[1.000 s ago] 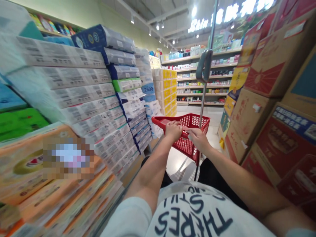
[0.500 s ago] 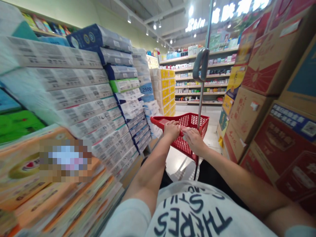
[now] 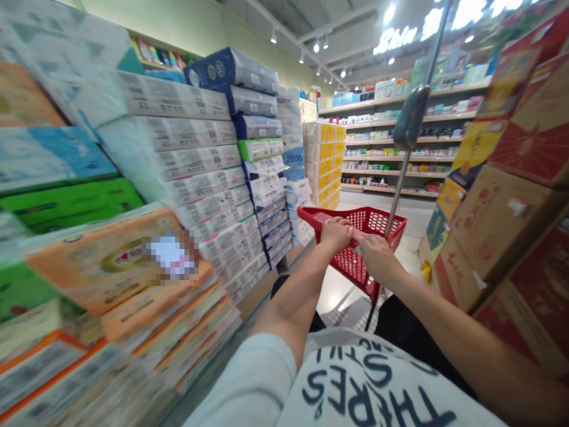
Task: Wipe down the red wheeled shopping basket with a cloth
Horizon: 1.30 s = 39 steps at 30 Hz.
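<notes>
A red plastic shopping cart [image 3: 355, 261] with perforated basket walls is in front of my body, on the pale floor. My left hand [image 3: 338, 233] is closed over the rear handle edge, its fingers curled round the top. Close to it on the right, my right hand [image 3: 377, 255] rests on the same edge, fingers bent over the bar and partly hidden. Just beyond my right hand, a slim metal pole [image 3: 402, 190] rises at the cart and carries a grey oval loop [image 3: 411, 118]. From here the basket's inside shows only in part.
Wrapped paper packs [image 3: 195, 154] are piled high on the left, with orange tissue packs [image 3: 120, 261] nearer me. Cardboard cartons [image 3: 493, 219] line the right side. Shelves [image 3: 395, 142] of small goods cross the far end, past a yellow-and-white stack [image 3: 329, 160].
My view has turned left, so the cart, pole and shelves sit farther right. More of the left-hand packs shows. Both hands stay on the cart's handle.
</notes>
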{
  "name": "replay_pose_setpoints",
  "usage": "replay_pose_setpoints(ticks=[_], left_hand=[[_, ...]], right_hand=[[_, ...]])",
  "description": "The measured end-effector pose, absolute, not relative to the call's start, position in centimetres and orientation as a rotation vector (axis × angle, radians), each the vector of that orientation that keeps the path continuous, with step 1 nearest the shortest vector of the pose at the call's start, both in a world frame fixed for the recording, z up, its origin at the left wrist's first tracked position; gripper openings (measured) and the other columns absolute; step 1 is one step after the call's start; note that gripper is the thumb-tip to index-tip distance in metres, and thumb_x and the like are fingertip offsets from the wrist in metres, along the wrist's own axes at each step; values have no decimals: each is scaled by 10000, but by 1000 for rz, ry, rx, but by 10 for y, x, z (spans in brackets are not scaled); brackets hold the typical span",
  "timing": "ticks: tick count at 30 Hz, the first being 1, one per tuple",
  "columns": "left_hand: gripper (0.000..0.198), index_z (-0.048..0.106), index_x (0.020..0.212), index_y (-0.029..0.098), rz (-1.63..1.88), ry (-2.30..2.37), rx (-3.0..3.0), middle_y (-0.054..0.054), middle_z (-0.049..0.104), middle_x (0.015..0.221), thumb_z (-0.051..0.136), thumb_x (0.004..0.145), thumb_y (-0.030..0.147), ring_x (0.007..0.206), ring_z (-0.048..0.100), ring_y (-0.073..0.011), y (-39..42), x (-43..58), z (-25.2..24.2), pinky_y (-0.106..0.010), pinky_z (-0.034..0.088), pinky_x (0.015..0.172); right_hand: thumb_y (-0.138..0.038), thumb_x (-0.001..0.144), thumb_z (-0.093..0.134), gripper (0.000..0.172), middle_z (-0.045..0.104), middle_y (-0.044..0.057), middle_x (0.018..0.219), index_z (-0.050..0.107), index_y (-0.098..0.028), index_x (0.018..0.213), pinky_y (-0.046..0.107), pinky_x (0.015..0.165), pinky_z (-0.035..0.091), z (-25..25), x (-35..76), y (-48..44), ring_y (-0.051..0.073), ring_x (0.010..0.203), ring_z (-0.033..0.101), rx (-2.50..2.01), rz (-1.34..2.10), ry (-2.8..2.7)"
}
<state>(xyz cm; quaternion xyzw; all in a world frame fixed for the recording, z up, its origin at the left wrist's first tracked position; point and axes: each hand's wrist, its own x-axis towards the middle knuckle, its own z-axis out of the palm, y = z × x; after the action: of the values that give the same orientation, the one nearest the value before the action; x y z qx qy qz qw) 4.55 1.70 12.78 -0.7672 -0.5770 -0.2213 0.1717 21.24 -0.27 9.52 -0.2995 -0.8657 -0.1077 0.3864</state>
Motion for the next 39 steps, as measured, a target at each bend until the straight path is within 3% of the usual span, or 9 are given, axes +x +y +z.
replay_pose_setpoints(ticks=[7, 13, 19, 24, 27, 33, 39], left_hand=[[362, 697, 1008, 267, -515, -1657, -2225, 17, 627, 1240, 339, 967, 298, 1174, 475, -191, 10, 44, 131, -400, 391, 946], [391, 695, 1023, 252, -583, -1667, -2191, 9, 650, 1196, 315, 972, 326, 1143, 491, -180, 13, 46, 130, -386, 390, 951], [387, 696, 1014, 257, -550, -1634, -2198, 7, 641, 1208, 314, 976, 307, 1147, 485, -182, 9, 45, 130, -391, 389, 941], [360, 701, 970, 248, -608, -1635, -2188, 6, 651, 1192, 343, 966, 290, 1160, 482, -197, 10, 47, 129, -414, 373, 962], [371, 701, 982, 242, -618, -1646, -2207, -8, 647, 1201, 335, 969, 296, 1168, 479, -199, 12, 45, 129, -406, 371, 967], [346, 694, 970, 247, -644, -1579, -2218, -2, 649, 1198, 350, 964, 273, 1157, 493, -200, 16, 41, 126, -417, 348, 984], [350, 690, 945, 251, -690, -1641, -2187, 8, 664, 1171, 342, 967, 283, 1170, 487, -197, 21, 47, 125, -415, 352, 983]], right_hand=[[-251, 926, 395, 380, 612, 149, 1174, 545, -188, 1269, 451, 940, 459, 84, 240, 10, 265, 1088, 566, -493, -226, -2171], [-222, 925, 375, 349, 660, 158, 954, 601, -113, 1167, 468, 845, 474, 91, 219, 2, 282, 912, 593, -718, -337, -2170], [-251, 935, 397, 361, 624, 142, 1160, 565, -181, 1247, 437, 928, 466, 82, 239, 10, 255, 1085, 566, -494, -182, -2135], [-237, 937, 351, 329, 670, 139, 936, 647, -146, 1050, 452, 851, 469, 88, 219, 3, 269, 909, 594, -782, -192, -2024], [-235, 922, 391, 344, 656, 157, 1015, 618, -129, 1157, 480, 907, 433, 95, 211, -1, 283, 968, 573, -773, -255, -2182], [-247, 950, 373, 398, 573, 119, 1263, 513, -214, 1322, 461, 990, 426, 83, 241, 4, 245, 1166, 516, -551, -67, -2124], [-198, 930, 348, 347, 675, 142, 995, 626, -140, 1130, 428, 896, 443, 96, 213, -2, 264, 970, 586, -951, -89, -2056]])
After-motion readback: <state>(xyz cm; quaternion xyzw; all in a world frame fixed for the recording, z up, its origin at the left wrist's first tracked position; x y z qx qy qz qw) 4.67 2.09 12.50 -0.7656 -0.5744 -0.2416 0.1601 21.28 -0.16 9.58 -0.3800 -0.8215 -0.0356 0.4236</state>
